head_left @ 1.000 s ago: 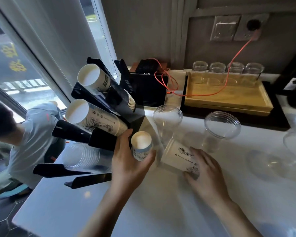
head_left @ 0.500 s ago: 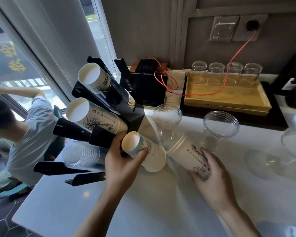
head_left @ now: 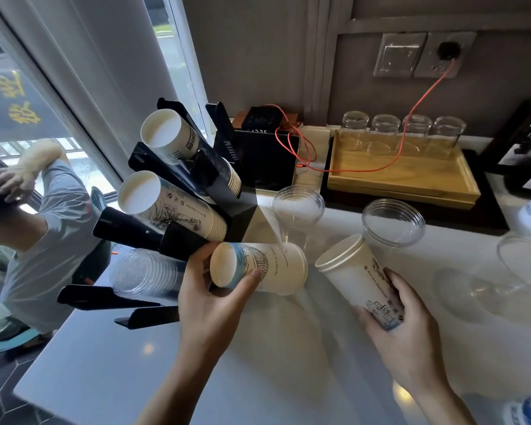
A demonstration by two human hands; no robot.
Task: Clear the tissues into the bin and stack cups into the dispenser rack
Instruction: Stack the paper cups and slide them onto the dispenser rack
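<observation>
My left hand (head_left: 210, 305) grips a white printed paper cup (head_left: 267, 268) lying on its side, base toward me, just right of the black dispenser rack (head_left: 178, 197). The rack's slanted tubes hold two stacks of paper cups (head_left: 172, 139) and a stack of clear plastic cups (head_left: 144, 273). My right hand (head_left: 402, 329) holds a second, taller paper cup (head_left: 354, 276) by its base, mouth tilted up and to the left. Two clear plastic cups (head_left: 298, 207) (head_left: 393, 219) stand upright on the white counter behind them. No tissues or bin show.
A wooden tray (head_left: 402, 176) with several upturned glasses sits at the back right. A black clock box (head_left: 267, 157) with an orange cable (head_left: 411, 118) stands beside the rack. Glassware (head_left: 521, 262) lies at the right edge. A person sits beyond the counter's left edge.
My left hand has tipped its paper cup onto its side and drawn it out to full length. My right hand has lifted and pulled its cup to the right, away from the other.
</observation>
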